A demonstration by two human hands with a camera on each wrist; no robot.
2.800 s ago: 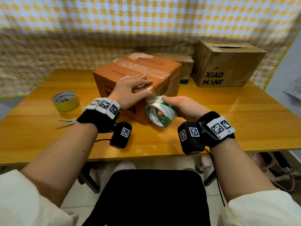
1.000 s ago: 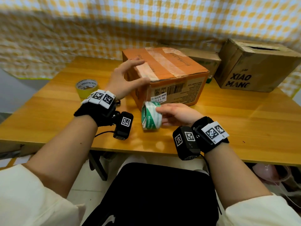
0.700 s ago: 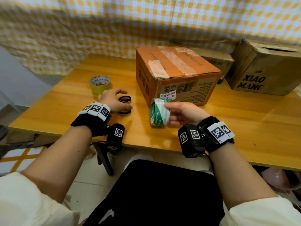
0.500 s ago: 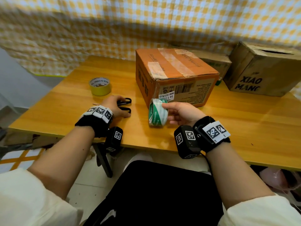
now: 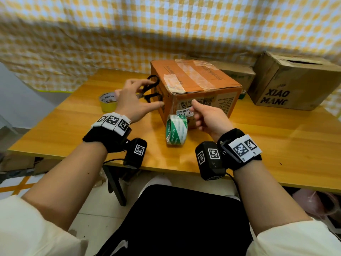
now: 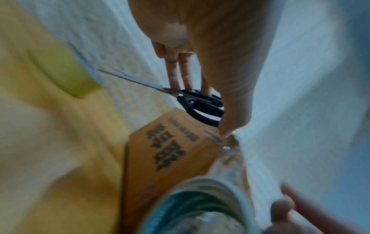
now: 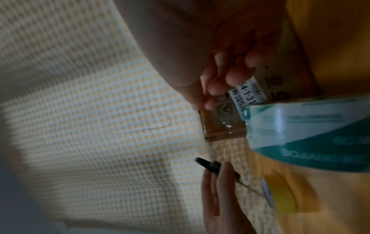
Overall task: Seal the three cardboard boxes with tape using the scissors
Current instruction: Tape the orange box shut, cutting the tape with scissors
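- Scissors (image 5: 150,87) up off the table, black handle loops at about 10 o'clock from the orange box (image 5: 193,89), blades pointing away toward the yellow tape roll (image 5: 108,101) at 9 o'clock.
- Left hand (image 5: 132,100) holding them by the handles, fingers fairly straight along the loops, thumb stretched out toward the box side.
- Green-and-white tape roll (image 5: 176,129) standing on edge at the box's 6 o'clock, right against its front face.
- Right hand (image 5: 206,117) just beside it at 3 o'clock, fingers curled, thumb and forefinger pinched at the label on the box front; whether a tape end sits in that pinch, cannot tell.
- Wooden table (image 5: 276,145) under everything.
- Two more brown boxes at 2 o'clock: a low one (image 5: 238,74) tucked behind, then the XIAO MANG box (image 5: 295,84), top slit showing.
- Checked yellow cloth (image 5: 166,30) hanging at 12 o'clock.
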